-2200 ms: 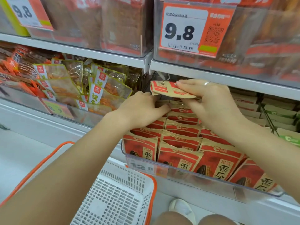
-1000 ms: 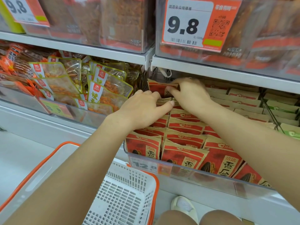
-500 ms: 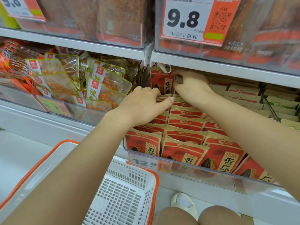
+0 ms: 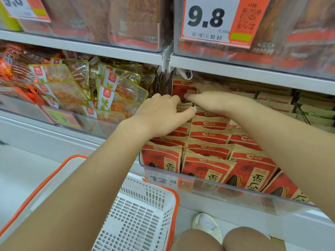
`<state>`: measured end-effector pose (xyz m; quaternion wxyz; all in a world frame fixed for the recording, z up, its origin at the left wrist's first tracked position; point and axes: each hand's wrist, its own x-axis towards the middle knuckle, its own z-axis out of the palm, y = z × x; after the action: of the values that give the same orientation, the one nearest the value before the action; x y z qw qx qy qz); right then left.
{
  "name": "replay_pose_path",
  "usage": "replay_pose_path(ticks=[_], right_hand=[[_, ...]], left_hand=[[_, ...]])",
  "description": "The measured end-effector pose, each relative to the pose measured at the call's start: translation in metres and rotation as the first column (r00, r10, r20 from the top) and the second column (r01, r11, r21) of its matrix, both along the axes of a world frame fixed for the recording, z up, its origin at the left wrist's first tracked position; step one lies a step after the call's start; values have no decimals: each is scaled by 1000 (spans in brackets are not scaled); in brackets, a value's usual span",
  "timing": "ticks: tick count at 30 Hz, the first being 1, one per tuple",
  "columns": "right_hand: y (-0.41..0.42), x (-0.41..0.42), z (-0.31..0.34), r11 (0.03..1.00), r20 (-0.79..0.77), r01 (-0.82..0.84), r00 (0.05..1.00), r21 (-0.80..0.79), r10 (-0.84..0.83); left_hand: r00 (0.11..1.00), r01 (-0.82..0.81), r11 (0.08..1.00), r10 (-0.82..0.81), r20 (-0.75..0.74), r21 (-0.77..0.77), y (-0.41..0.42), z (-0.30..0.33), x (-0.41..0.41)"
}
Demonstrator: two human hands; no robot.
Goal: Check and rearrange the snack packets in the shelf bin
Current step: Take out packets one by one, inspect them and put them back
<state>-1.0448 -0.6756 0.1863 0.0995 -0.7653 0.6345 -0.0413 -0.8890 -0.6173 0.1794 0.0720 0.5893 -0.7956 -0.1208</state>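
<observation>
Head view: right hand (image 4: 208, 96) fingers pinch upright red packet (image 4: 178, 89); left hand (image 4: 163, 113) flat on rows; tag (image 4: 215, 20) reads 9.8

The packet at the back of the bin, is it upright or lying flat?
Upright: the red packet stands on edge behind the rows, its printed face toward the camera, the right hand touching it.

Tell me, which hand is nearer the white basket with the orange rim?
The left hand. It rests on the red packets at the bin's left side, above the white basket. The right hand reaches deeper, to the upright packet at the back.
</observation>
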Motion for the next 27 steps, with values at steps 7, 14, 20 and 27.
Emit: replay_pose_path(ticks=[7,14,20,27], right_hand=[[12,-5,9,998,186,-59,981,8,56],[2,9,13,998,163,-17,987,66,6],[-5,17,5,983,118,173,979,-54,-166],[34,9,11,963,189,36,982,-266,15]], left_hand=[[1000,-3,1000,3,16,-6,11,-1,7],[996,-61,997,63,-61,37,19,-3,6],[995,-70,997,72,-62,33,20,-4,5],[996,-82,997,82,-26,-12,23,-1,6]])
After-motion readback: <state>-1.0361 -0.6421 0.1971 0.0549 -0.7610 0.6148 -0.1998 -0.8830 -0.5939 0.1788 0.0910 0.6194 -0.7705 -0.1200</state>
